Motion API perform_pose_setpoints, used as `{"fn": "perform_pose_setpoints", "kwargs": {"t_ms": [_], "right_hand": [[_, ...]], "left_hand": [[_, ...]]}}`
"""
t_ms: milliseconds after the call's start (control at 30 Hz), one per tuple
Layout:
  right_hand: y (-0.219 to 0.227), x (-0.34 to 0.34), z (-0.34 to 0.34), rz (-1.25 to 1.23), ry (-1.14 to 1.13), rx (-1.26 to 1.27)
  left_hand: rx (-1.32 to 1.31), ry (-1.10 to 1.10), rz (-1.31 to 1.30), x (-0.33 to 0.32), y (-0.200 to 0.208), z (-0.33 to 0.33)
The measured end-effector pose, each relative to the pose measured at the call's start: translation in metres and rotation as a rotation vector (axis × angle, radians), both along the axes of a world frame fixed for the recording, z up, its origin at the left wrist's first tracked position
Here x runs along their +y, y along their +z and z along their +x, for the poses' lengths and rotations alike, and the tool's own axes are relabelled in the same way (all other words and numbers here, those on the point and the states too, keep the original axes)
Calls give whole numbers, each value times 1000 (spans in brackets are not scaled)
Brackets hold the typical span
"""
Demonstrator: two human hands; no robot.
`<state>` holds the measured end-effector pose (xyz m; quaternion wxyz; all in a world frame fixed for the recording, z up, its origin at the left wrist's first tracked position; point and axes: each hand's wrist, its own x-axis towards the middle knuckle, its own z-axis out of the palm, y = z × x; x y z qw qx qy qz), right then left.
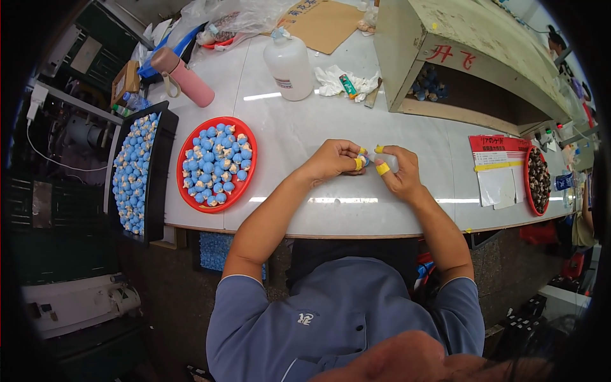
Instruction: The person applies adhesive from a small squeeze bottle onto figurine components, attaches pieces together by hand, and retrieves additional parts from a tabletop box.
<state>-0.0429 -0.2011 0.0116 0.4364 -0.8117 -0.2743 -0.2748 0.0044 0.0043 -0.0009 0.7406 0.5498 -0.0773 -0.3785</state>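
Head view: both hands are seen meeting over the white desk [299,127], a little to the right of the red round tray [189,191], which serves as the landmark. The left hand [331,159] is closed around a small blue-and-white piece [364,160], pinched at its fingers [358,163], which are capped with yellow finger cots. The right hand [400,173] is curled just beside it, its own yellow-capped fingers [382,169] bent toward the same piece; whether they actually touch it cannot be told, and the piece is too small for its long axis to be judged. The piece thus lies between the two hands, held by the left and just left of the right-hand fingertips. The red tray, well left of the hands, is filled with blue pieces with pale tips [217,162], and the left hand is the nearer one to it. Further left of the tray, a black rectangular tray [162,184] holding more of the same blue pieces is set at the desk's edge. Behind the red tray a pink flask [184,77] is lying, with a white plastic bottle [289,63] to its right. Far right of the red tray, a second red tray of dark pieces [538,180] is placed beside printed sheets [498,169], under a wooden shelf box [458,57].
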Motion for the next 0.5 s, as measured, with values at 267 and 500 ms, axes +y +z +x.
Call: {"fn": "perform_pose_setpoints", "kwargs": {"t_ms": [267,500], "right_hand": [[5,0,-2,-125,-15,-92],[5,0,-5,-185,-35,-120]], "left_hand": [[33,40,14,0,0,2],[32,49,9,0,2,1]]}}
